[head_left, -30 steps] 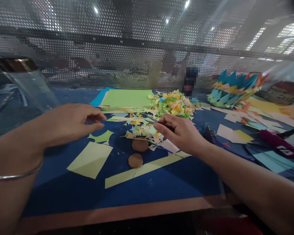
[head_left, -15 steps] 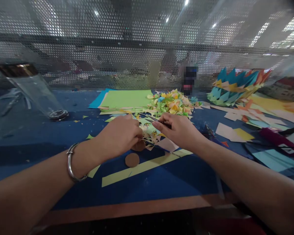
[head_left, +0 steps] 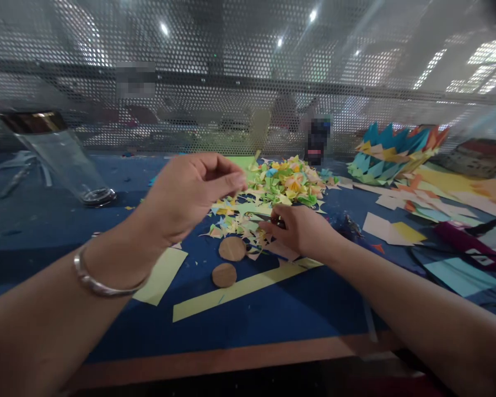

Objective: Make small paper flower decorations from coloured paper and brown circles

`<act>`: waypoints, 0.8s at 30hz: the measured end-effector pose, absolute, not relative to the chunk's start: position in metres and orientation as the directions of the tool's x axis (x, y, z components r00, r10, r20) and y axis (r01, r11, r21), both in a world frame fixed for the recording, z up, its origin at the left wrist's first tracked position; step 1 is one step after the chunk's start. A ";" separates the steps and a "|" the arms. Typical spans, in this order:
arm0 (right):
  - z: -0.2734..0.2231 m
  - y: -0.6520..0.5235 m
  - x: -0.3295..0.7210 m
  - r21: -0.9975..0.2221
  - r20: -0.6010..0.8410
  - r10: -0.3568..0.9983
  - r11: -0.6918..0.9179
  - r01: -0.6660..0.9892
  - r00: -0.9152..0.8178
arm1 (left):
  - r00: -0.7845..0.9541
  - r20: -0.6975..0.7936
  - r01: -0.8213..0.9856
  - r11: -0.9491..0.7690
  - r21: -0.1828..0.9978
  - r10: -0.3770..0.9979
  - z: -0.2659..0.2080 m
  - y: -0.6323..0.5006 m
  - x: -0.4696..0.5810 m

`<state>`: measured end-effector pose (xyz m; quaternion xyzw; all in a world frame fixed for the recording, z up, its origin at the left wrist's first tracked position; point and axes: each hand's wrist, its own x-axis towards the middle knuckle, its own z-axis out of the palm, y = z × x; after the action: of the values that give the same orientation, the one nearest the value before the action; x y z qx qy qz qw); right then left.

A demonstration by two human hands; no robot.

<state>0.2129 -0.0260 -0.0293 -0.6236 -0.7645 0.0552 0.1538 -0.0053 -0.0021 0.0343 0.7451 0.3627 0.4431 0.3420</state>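
My left hand, a silver bangle on its wrist, is raised over the near edge of the paper pile. Its thumb and fingertips are pinched together, and what they hold, if anything, is hidden. A thin yellow-green paper sliver shows just beyond those fingertips; I cannot tell whether they touch it. Low over the scraps, my right hand is closed around dark-handled scissors, mostly hidden by the fingers. Under and between the hands lie small cut paper scraps. Behind them rises a heap of folded paper pieces.
Two round wooden discs and a long yellow paper strip lie in front. At left a glass bottle leans. A zigzag paper crown, paper sheets and a purple tool with cables are at right. A perforated metal screen stands behind.
My left hand has lifted away from the scissors, up and slightly back, uncovering the wooden discs and scraps. My right hand has shifted slightly downward, still holding the scissors.
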 end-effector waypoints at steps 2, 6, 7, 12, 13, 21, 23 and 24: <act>-0.031 -0.027 0.212 -0.230 0.147 0.974 0.202 0.952 -0.171 | 0.360 0.262 0.073 -0.307 0.949 0.895 0.024 -0.004 0.002; -0.028 -0.031 0.208 -0.158 0.121 0.977 0.195 0.968 -0.177 | 0.381 0.048 -0.029 -0.040 0.999 0.923 0.001 -0.008 0.008; -0.027 -0.033 0.207 -0.147 0.117 0.976 0.202 0.968 -0.186 | 0.380 0.034 -0.057 -0.013 0.998 0.924 -0.003 -0.008 0.007; -0.022 -0.041 0.201 -0.024 0.171 0.963 0.214 0.977 -0.207 | 0.337 -0.004 -0.136 0.052 0.989 0.941 -0.005 -0.007 0.001; -0.021 -0.044 0.199 0.011 0.211 0.954 0.213 0.977 -0.210 | 0.318 -0.003 -0.149 0.054 0.987 0.948 -0.005 -0.007 0.001; -0.015 -0.062 0.193 0.175 0.635 0.586 0.526 0.833 -0.503 | 0.229 0.017 -0.178 0.025 0.984 0.973 -0.008 -0.016 0.009; -0.015 -0.063 0.192 0.221 0.608 0.546 0.581 0.783 -0.577 | 0.259 0.002 -0.217 0.057 0.974 0.966 -0.008 -0.020 0.011; -0.016 -0.063 0.192 0.241 0.591 0.536 0.595 0.767 -0.602 | 0.275 -0.010 -0.242 0.080 0.967 0.961 -0.007 -0.021 0.012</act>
<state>0.1923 -0.0629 -0.0157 -0.3783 -0.8612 -0.2436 0.2364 0.0118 -0.0212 -0.0072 0.4849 0.3707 0.4744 0.6343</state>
